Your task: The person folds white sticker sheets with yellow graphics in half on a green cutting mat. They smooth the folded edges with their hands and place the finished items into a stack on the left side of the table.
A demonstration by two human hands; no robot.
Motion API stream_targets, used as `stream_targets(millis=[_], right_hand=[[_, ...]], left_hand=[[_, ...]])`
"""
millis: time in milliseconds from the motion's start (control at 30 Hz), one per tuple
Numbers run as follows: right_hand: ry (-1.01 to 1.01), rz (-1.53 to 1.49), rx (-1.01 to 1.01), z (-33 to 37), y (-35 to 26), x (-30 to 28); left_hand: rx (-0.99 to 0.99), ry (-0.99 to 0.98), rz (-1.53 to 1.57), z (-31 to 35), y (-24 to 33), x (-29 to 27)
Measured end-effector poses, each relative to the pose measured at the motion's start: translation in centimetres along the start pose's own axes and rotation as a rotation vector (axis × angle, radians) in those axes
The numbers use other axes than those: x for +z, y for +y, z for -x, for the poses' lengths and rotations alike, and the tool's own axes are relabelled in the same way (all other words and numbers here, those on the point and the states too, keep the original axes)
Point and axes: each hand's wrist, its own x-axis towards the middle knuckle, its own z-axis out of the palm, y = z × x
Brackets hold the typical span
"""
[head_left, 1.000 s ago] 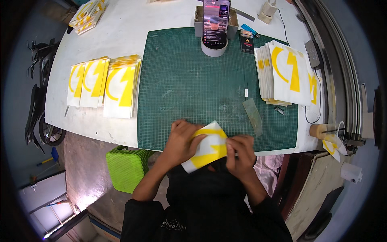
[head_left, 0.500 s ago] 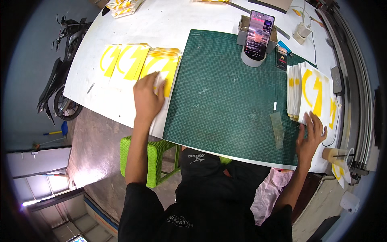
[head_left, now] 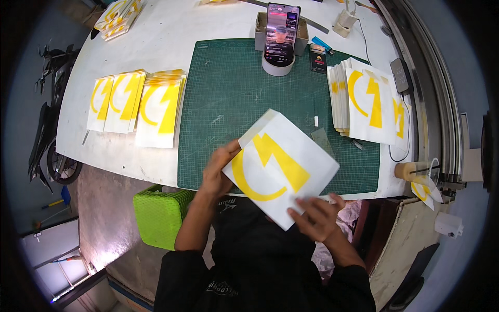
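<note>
A white sheet with a yellow bolt and arc (head_left: pixel 280 169) is held tilted above the front of the green cutting mat (head_left: pixel 228 93). My left hand (head_left: pixel 217 171) is closed on its left edge, the fingers partly hidden beneath it. My right hand (head_left: pixel 316 217) is at its lower right edge, slightly blurred, with fingers apart and fingertips against the sheet. Left of the mat, printed sheets (head_left: pixel 166 125) lie in overlapping stacks. A thicker stack of like sheets (head_left: pixel 371 104) leans at the mat's right side.
A lit phone (head_left: pixel 280 39) stands on a round white holder behind the mat. Beside it are a small black box (head_left: pixel 318 60) and a blue lighter (head_left: pixel 322 44). A drink cup (head_left: pixel 410 171) sits near the right table edge. A green stool (head_left: pixel 161 216) stands below the table.
Both hands have come inward from the left and right stacks to the front of the mat. The white sheet is now up in my left hand. My view has shifted right.
</note>
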Motion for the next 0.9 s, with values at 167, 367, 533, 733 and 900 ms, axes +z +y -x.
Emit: stream_targets(millis=[167,367,533,733,900], right_hand=[[0.278,-0.735,0.694,1.5,1.9,2.8],[0.415,-1.208,1.391,0.8,2.2,6.2],[0.413,-1.139,1.281,-0.4,2.4,4.1],[0.25,-1.736,0.948,0.8,5.8,1.9],[0.038,-2.06,0.877,0.7,5.0,3.0]], left_hand=[[-0.137,0.244,-0.161,2.4,-0.2,-0.8],[-0.036,0.391,-0.11,4.1,-2.4,-0.6],[0.047,0.516,-0.424,4.5,-1.9,-0.3],[0.088,0.413,-0.52,4.0,-1.1,0.0],[-0.017,0.188,-0.409,4.1,-0.6,-1.0]])
